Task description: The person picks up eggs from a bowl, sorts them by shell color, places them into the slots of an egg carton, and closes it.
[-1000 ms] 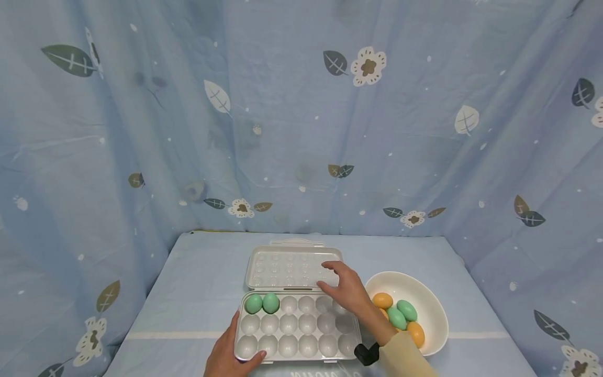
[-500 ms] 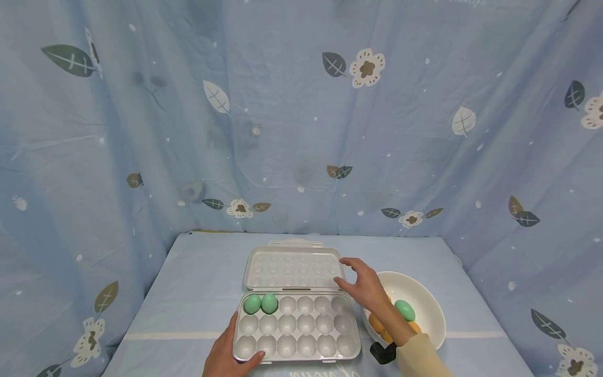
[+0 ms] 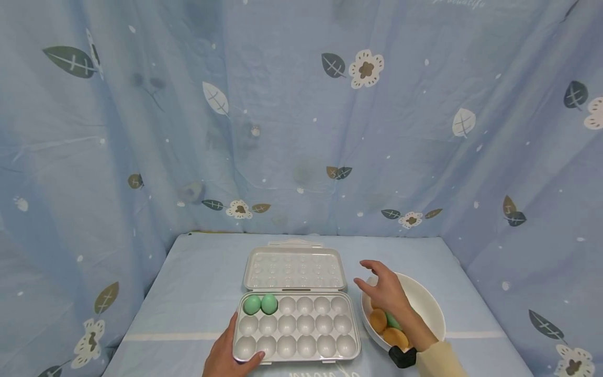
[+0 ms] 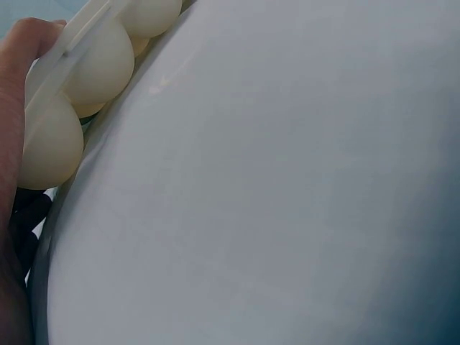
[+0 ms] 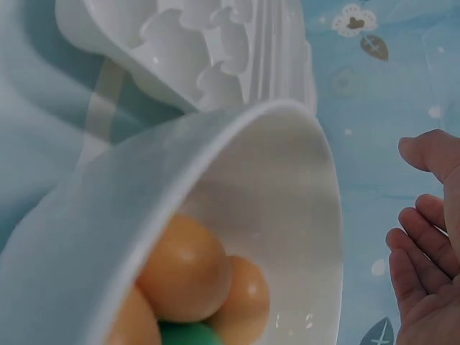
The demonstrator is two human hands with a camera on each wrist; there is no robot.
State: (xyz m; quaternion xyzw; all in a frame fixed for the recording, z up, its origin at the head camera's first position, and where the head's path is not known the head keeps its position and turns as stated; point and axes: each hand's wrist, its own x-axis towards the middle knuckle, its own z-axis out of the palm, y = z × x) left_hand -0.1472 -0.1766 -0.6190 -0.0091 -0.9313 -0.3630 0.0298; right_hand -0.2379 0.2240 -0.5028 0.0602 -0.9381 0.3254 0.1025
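An egg tray (image 3: pixel 297 359) with cup-shaped hollows lies on the table, its lid (image 3: pixel 294 267) folded back behind it. Two green eggs (image 3: pixel 269 303) sit side by side at the left end of its back row. My left hand (image 3: pixel 226 352) grips the tray's front left corner, thumb over the front edge. My right hand (image 3: pixel 388 289) hovers over a white bowl (image 3: pixel 427 301), thumb and fingers spread apart and holding nothing. In the bowl are several orange eggs (image 5: pixel 185 269) and a green egg (image 5: pixel 188 333), partly hidden by the right forearm in the head view.
The bowl stands just right of the tray. Light blue cloth (image 3: pixel 202 277) covers the table, and a patterned curtain (image 3: pixel 282 131) hangs behind and at both sides. A black device (image 3: pixel 402 357) sits at the right wrist.
My right hand has moved right, from above the tray's back right part to above the bowl, staying spread. The left hand keeps its place on the tray.
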